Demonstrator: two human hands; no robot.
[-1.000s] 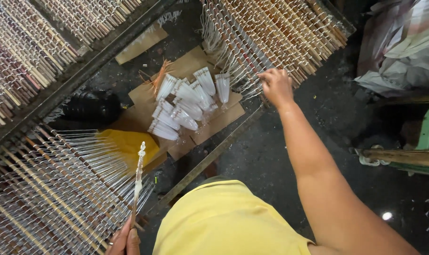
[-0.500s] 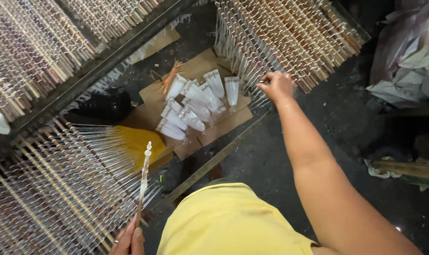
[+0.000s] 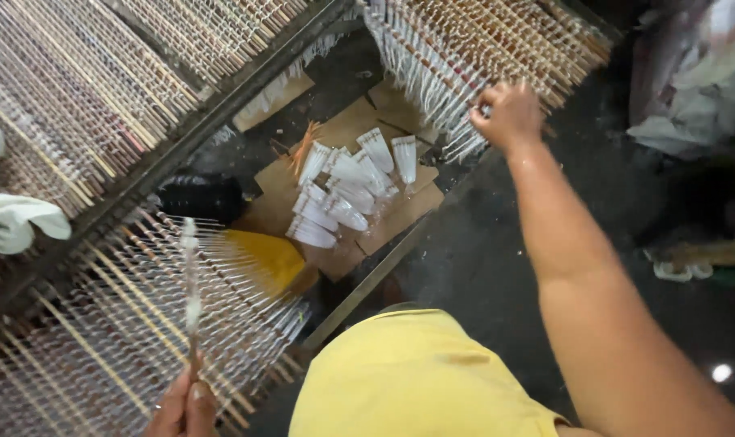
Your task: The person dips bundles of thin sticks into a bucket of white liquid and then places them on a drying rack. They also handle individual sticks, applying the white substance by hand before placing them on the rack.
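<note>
While my right hand (image 3: 509,113) stayed clenched on coated sticks at the far rack (image 3: 497,48), my left hand (image 3: 185,405) gripped one white-coated stick (image 3: 191,291), now raised higher over the near rack (image 3: 100,340), beside white bundles (image 3: 343,190) on cardboard (image 3: 400,214).

garment: yellow shirt (image 3: 420,376) | arms: bare, no sleeves | hands: bare

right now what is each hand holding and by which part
Left hand pinches a thin coated stick by its bare lower end. Right hand grips the rack's stick ends.
</note>
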